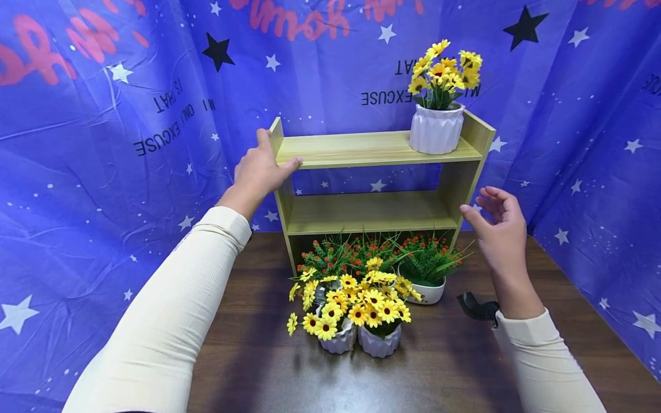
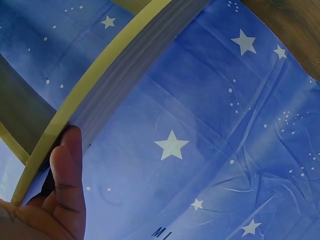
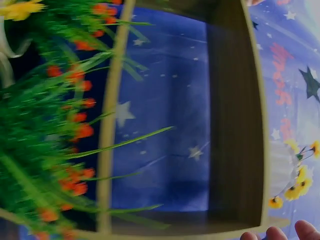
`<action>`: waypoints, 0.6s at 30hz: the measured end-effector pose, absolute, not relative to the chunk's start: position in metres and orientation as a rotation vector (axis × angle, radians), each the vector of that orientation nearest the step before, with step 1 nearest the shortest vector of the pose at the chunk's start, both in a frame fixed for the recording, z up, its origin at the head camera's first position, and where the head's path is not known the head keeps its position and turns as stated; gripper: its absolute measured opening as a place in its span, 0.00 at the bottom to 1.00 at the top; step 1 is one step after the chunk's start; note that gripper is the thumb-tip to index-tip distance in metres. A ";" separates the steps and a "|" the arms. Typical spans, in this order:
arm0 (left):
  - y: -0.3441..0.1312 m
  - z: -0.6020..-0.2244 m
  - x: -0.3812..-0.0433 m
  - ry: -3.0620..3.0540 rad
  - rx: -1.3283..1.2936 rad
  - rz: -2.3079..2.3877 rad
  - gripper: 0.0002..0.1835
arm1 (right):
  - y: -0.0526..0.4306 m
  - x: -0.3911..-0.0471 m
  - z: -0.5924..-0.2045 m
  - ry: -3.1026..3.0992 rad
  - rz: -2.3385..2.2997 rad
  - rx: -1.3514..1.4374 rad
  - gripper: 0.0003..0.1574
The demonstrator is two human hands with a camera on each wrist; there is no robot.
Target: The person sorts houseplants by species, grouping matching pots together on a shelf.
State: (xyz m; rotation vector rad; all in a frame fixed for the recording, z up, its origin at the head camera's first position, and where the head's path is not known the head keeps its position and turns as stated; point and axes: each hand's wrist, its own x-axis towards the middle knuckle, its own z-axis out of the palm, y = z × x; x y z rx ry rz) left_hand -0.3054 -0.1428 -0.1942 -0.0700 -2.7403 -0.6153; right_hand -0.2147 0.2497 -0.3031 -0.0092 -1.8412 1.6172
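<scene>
My left hand (image 1: 260, 169) grips the upper left side of a light wooden shelf (image 1: 372, 150). Its thumb lies over the top board's front edge, and in the left wrist view its fingers (image 2: 68, 175) press the outer face of the side panel. Just right of the shelf, my right hand (image 1: 500, 241) hangs in the air with loosely bent fingers and nothing in them. At the top board's right end stands a white pot (image 1: 436, 131) of yellow artificial flowers (image 1: 439, 73); the right wrist view catches these flowers (image 3: 300, 182) near my fingertips.
Two pots of yellow flowers (image 1: 379, 341) (image 1: 338, 339) stand on the dark wooden table (image 1: 289, 384) before the shelf. Behind them are red-flowered green plants (image 1: 420, 258), one in a white oval pot (image 1: 430, 292). A blue star-patterned curtain (image 1: 170, 143) hangs behind.
</scene>
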 end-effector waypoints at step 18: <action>-0.139 -0.198 -0.312 -2.730 -0.020 -0.573 0.47 | 0.288 -0.197 -0.396 -1.921 1.681 -0.085 0.29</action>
